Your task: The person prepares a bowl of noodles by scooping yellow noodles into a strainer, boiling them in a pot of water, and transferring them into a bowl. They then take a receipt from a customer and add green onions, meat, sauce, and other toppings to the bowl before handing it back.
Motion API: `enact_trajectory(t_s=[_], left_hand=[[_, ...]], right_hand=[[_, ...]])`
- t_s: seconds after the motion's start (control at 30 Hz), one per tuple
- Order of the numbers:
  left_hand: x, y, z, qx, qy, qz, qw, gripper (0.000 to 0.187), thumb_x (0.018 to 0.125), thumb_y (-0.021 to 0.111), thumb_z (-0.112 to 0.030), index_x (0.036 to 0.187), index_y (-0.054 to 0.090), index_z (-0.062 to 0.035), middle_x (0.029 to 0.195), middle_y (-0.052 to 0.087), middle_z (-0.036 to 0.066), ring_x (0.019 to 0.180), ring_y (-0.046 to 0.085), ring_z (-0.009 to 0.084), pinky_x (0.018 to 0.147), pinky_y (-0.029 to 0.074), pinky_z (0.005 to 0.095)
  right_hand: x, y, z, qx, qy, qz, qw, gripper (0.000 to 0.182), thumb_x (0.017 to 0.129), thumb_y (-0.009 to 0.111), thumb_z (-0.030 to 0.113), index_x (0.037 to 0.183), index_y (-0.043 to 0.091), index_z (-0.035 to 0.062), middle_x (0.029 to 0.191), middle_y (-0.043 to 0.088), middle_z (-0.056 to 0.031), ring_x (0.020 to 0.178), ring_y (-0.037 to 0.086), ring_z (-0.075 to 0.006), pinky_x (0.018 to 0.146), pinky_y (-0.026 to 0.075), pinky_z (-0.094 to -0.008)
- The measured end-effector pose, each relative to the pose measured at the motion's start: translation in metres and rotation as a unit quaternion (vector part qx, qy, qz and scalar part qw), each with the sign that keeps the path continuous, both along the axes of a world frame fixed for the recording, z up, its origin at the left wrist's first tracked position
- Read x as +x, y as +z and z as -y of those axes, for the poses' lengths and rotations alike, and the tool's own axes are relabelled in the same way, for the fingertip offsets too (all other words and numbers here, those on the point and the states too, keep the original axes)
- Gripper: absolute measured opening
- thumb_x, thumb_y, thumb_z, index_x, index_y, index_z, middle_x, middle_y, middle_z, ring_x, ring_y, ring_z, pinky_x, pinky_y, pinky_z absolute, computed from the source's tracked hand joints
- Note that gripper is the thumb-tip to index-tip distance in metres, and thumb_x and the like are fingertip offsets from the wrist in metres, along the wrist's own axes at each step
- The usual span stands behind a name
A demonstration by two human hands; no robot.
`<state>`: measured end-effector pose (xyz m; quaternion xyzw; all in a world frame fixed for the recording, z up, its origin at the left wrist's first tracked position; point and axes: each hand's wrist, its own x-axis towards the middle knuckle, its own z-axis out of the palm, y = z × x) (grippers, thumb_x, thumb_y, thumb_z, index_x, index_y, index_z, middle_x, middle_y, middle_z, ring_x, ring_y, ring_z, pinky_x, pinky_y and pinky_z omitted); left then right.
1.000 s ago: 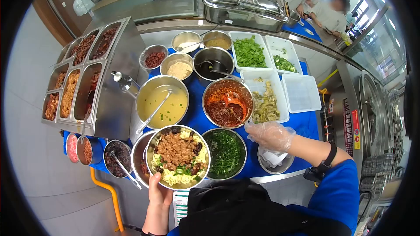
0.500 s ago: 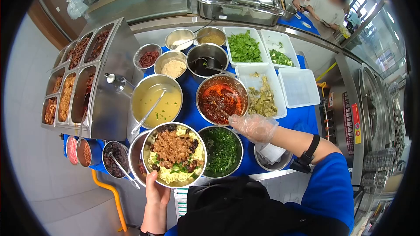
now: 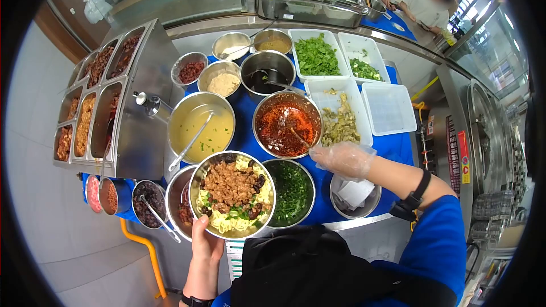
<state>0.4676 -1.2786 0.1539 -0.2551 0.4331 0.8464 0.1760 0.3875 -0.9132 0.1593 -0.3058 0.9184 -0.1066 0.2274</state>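
Observation:
My left hand [image 3: 203, 239] grips the near rim of a steel bowl [image 3: 271, 216]. Yellow noodles topped with minced meat [image 3: 230, 186], dark pieces and chopped greens fill it. My right hand [image 3: 344, 160], in a clear plastic glove, is closed on the handle of a spoon [image 3: 298, 136]. The spoon's head is hidden in red chili oil [image 3: 276, 120], inside a steel pot [image 3: 256, 131]. Partly behind the noodle bowl stand a bowl of chopped green onion [image 3: 293, 193] and another steel bowl [image 3: 173, 207] with reddish-brown contents.
Broth with a ladle [image 3: 190, 143] stands left of the chili oil. Pickled greens [image 3: 341, 122] and an empty plastic tub [image 3: 389, 109] sit to the right. A steel rack [image 3: 142, 102] of toppings rises at left. Farther back are a chafing dish [image 3: 307, 0] and several people.
My right hand has shifted slightly right with the spoon, and more of its handle shows. The noodle bowl in my left hand has moved a little right and up in view.

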Motion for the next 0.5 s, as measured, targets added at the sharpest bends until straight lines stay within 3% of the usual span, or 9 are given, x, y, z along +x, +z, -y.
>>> enact_trajectory(t_s=[0.13, 0.3, 0.33, 0.37, 0.43, 0.5], left_hand=[[-0.001, 0.0, 0.002, 0.04, 0.015, 0.007, 0.999, 0.069, 0.077, 0.065, -0.026, 0.136, 0.036, -0.0043, 0.13, 0.05, 0.014, 0.119, 0.05, 0.0296, 0.099, 0.043, 0.0447], [-0.001, 0.0, 0.003, 0.027, 0.023, 0.021, 0.999, 0.071, 0.076, 0.066, -0.027, 0.137, 0.035, -0.0068, 0.13, 0.049, 0.013, 0.118, 0.051, 0.0298, 0.099, 0.043, 0.0451], [-0.001, 0.0, 0.003, 0.017, 0.017, 0.016, 1.0, 0.073, 0.076, 0.066, -0.03, 0.137, 0.035, -0.0066, 0.13, 0.049, 0.013, 0.119, 0.05, 0.0303, 0.1, 0.043, 0.0456], [-0.001, 0.001, 0.001, 0.008, 0.012, 0.011, 1.0, 0.075, 0.075, 0.067, -0.032, 0.138, 0.035, -0.0064, 0.131, 0.049, 0.013, 0.119, 0.05, 0.0308, 0.1, 0.043, 0.0461], [-0.002, 0.002, -0.001, 0.0, 0.009, 0.008, 1.0, 0.077, 0.075, 0.068, -0.035, 0.138, 0.034, -0.0063, 0.132, 0.049, 0.013, 0.119, 0.05, 0.0312, 0.1, 0.043, 0.0466], [-0.002, 0.0, 0.001, 0.005, 0.011, 0.01, 1.0, 0.077, 0.074, 0.068, -0.035, 0.138, 0.035, -0.0065, 0.131, 0.049, 0.013, 0.119, 0.05, 0.031, 0.1, 0.042, 0.0465]], right_hand=[[0.003, 0.024, -0.011, -0.023, -0.047, -0.029, 0.998, 0.024, 0.093, 0.048, 0.012, 0.114, 0.052, 0.0014, 0.102, 0.062, -0.0153, 0.086, 0.064, -0.0354, 0.071, 0.052, -0.0415], [-0.001, -0.002, -0.023, -0.285, -0.192, -0.082, 0.935, 0.023, 0.092, 0.054, 0.011, 0.111, 0.059, 0.0006, 0.098, 0.066, -0.016, 0.084, 0.066, -0.0297, 0.073, 0.053, -0.0352], [-0.003, -0.011, -0.024, -0.329, -0.209, -0.101, 0.915, 0.022, 0.091, 0.056, 0.011, 0.11, 0.06, 0.0001, 0.098, 0.066, -0.0159, 0.084, 0.067, -0.0275, 0.074, 0.053, -0.0334], [-0.004, -0.018, -0.024, -0.382, -0.296, -0.033, 0.875, 0.023, 0.091, 0.056, 0.012, 0.109, 0.061, -0.0009, 0.098, 0.066, -0.0154, 0.085, 0.067, -0.0253, 0.075, 0.054, -0.0322], [-0.004, -0.027, -0.023, -0.467, -0.456, 0.105, 0.75, 0.024, 0.091, 0.057, 0.014, 0.108, 0.061, -0.0028, 0.097, 0.066, -0.0145, 0.088, 0.067, -0.0209, 0.076, 0.054, -0.0299], [-0.005, -0.028, -0.021, -0.469, -0.482, 0.113, 0.731, 0.025, 0.091, 0.058, 0.015, 0.105, 0.062, -0.0056, 0.097, 0.066, -0.0129, 0.087, 0.066, -0.0181, 0.075, 0.055, -0.0271]])
